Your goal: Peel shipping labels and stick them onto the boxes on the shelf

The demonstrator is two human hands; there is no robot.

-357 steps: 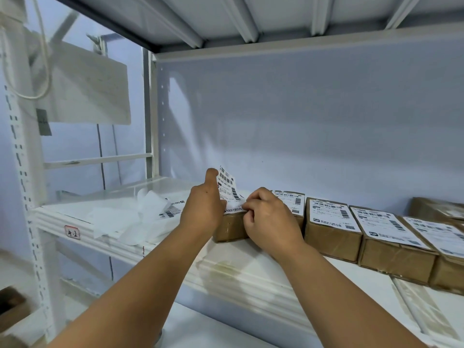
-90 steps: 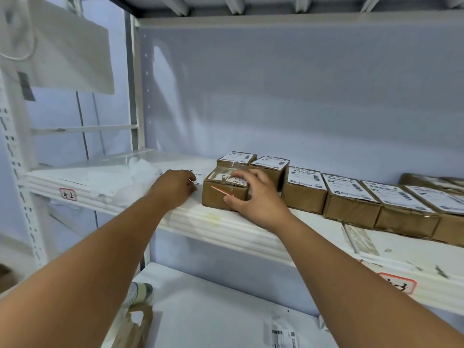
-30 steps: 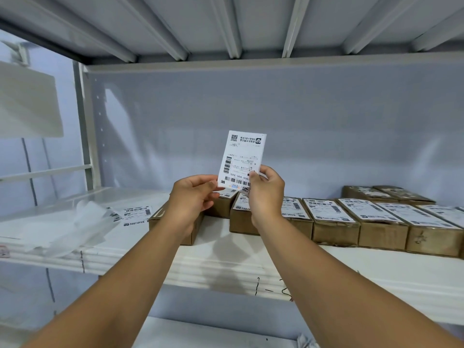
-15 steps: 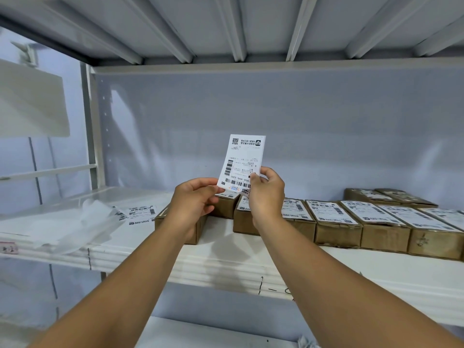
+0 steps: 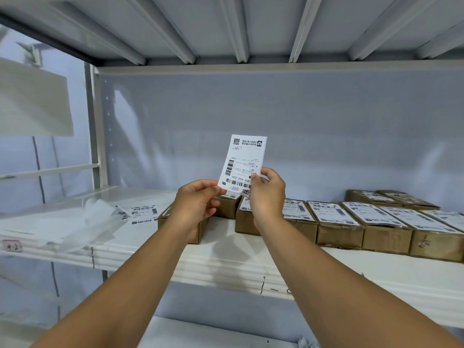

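Item: one white rectangular paper shipping label (image 5: pixel 241 160), printed black with barcodes and a square code. It was held upright in the air above the middle of the shelf, print upside down, clear of every box.

Grip, left: left hand (image 5: pixel 197 204) pinched the label's lower left corner between thumb and forefinger; the other fingers were curled loosely below. The forearm rose bare from the near left.

Grip, right: right hand (image 5: pixel 267 194) pinched the lower right edge, thumb on the printed face, fingers curled behind the sheet. The forearm rose bare from the near right. Both wrists stood close together at one height.

Beneath the hands: one brown cardboard box (image 5: pixel 200 231) stood alone toward the near edge, its top mostly hidden by the left hand.

To the right: a row of brown cardboard boxes (image 5: pixel 339 229), side by side and touching, each with a white label on top. Two more labelled boxes (image 5: pixel 391 198) stood behind the row at the far right.

To the left: loose printed labels (image 5: pixel 144 212) lay flat, just beside a heap of crumpled white backing paper (image 5: pixel 82 222).

Support: white metal shelf board (image 5: pixel 226 267), with a small pink-edged tag (image 5: pixel 11 246) on its front lip at the left.

Surround: pale grey back panel (image 5: pixel 313 116); ribbed underside of the upper shelf (image 5: pixel 238 26); white lower shelf (image 5: pixel 200 332).
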